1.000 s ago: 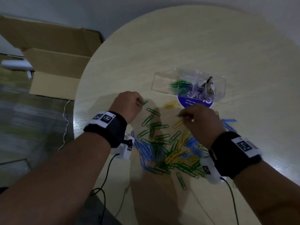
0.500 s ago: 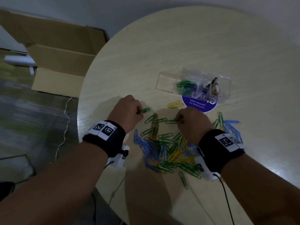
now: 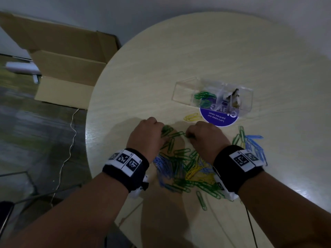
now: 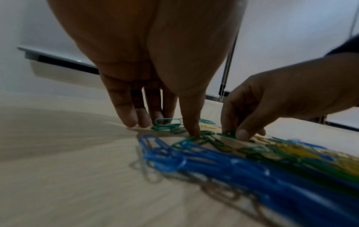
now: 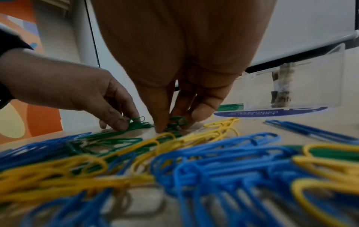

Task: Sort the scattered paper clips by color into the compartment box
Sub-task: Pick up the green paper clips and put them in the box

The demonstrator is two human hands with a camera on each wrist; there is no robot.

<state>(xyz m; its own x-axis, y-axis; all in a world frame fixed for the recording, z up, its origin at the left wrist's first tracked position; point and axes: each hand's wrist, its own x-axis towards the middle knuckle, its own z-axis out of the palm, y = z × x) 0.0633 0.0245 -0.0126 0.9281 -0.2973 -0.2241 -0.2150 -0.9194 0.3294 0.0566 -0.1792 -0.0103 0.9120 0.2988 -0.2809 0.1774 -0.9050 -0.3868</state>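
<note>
Green clips (image 3: 176,134) at 12 o'clock of the pile — both hands pinch some, the left hand (image 3: 146,136) and, it seems, the right hand (image 3: 206,136); lift only green, then carry to the box (image 3: 182,90).

A round purple sticker (image 3: 218,117) on the table (image 3: 179,59), partly under the clear box (image 3: 186,90), read upside down "Let's keep our pantries clean". Its larger white lettering was not legible. Wristband (image 3: 125,161) markers carried no readable text.
</note>
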